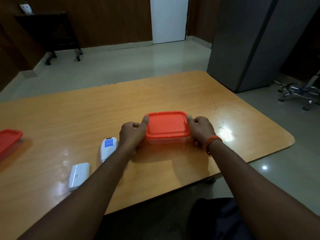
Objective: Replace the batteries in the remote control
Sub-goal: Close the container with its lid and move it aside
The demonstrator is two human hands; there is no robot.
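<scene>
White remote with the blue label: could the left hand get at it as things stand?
Probably yes. The remote lies in the open on the table beside the left hand, nothing between them; but that hand grips the red-lidded container and must let go first.

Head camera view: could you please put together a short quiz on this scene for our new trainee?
1. True or false: the red lid sits on the clear container gripped between the left hand and the right hand.
2. Where does the white remote lie on the table? A) just left of the left hand B) right of the right hand C) on top of the red lid
3. Fill in: ___ red-lidded containers are in view.
Key: 1 true; 2 A; 3 two, as the second container sits at the table's left edge.
</scene>
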